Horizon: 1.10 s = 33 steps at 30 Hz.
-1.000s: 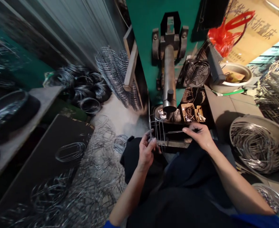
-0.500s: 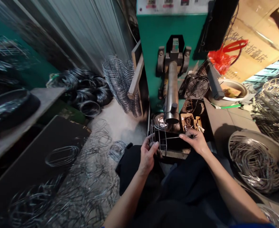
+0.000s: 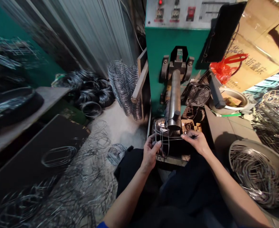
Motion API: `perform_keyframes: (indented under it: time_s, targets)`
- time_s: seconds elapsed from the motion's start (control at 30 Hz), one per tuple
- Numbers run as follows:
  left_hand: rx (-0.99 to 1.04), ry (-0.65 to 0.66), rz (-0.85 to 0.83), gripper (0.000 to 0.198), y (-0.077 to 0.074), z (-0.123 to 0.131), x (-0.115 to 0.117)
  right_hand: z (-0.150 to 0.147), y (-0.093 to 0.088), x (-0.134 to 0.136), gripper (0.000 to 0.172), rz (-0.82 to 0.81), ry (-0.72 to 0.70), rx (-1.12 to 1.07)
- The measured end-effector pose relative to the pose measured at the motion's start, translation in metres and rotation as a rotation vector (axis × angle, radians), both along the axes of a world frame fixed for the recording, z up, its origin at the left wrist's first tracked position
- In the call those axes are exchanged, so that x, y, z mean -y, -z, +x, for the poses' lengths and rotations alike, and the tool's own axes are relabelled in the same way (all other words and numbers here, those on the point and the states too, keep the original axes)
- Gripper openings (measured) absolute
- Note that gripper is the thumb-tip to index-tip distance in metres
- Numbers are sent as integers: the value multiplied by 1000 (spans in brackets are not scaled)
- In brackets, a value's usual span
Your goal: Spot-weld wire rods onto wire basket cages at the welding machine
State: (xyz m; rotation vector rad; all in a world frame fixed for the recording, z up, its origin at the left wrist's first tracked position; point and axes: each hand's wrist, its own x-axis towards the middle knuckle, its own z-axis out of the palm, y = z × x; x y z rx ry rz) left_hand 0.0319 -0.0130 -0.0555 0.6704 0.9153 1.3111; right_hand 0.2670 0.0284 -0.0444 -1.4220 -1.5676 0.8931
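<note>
My left hand [image 3: 151,154] is closed around the side of a small wire frame [image 3: 168,145] made of curved, crossing wires. The frame sits just below and left of a thick metal cylinder [image 3: 175,95] that juts from a green machine [image 3: 155,72]. In a pinch between thumb and finger, my right hand [image 3: 197,143] has the end of a thin straight wire [image 3: 176,138]. That wire runs left to the frame; whether it is joined there I cannot tell.
A basin of bent wires [image 3: 255,171] stands at the right. Wire-ring stacks [image 3: 120,85] lean by a wooden bar [image 3: 140,80] on the left. Loose wire loops lie on the floor and on a dark board [image 3: 35,177]. A bowl [image 3: 245,101] sits beside the machine.
The view has tilted up a little, so more of the machine's control panel shows. The wire frame has turned slightly in my left hand. Both hands keep their grip.
</note>
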Motion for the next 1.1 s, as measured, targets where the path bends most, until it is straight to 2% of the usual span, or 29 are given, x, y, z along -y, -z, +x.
perform_keyframes:
  time_s: [0.23, 0.37, 0.47, 0.6, 0.67, 0.7, 0.77, 0.83, 0.87, 0.97, 1.03, 1.1]
  targets:
    - [11, 17, 30, 58, 3, 2, -9, 0, -7, -3, 54, -77, 10, -65]
    - [-1, 25, 16, 59, 5, 2, -15, 2, -6, -9, 54, -54, 7, -50]
    - [-19, 20, 6, 55, 4, 1, -17, -3, -7, -8, 53, 0, 20, 5]
    - [-62, -5, -33, 51, -2, -2, -12, -1, -6, 2, 44, 208, 57, 121]
    - [-86, -9, -45, 49, -4, -2, -13, 27, 5, 14, 35, 261, 146, 246]
    - [-100, -11, -39, 48, -4, -1, -15, 49, 13, 24, 34, 231, 222, 338]
    - [-132, -20, -24, 46, -4, 1, -18, 104, 33, 58, 34, 17, 418, 559]
    - [-162, -28, -17, 44, -4, 4, -18, 163, 55, 103, 31, -340, 600, 755]
    - [-173, -28, -17, 43, -5, 5, -18, 189, 66, 125, 30, -461, 660, 788]
    - [-196, -30, 2, 39, -6, 6, -15, 247, 98, 175, 26, -674, 729, 804]
    - [-218, -40, 12, 35, -7, 8, -14, 267, 117, 186, 24, -760, 709, 791]
    - [-242, -50, 8, 31, -8, 9, -14, 277, 133, 180, 25, -820, 680, 776]
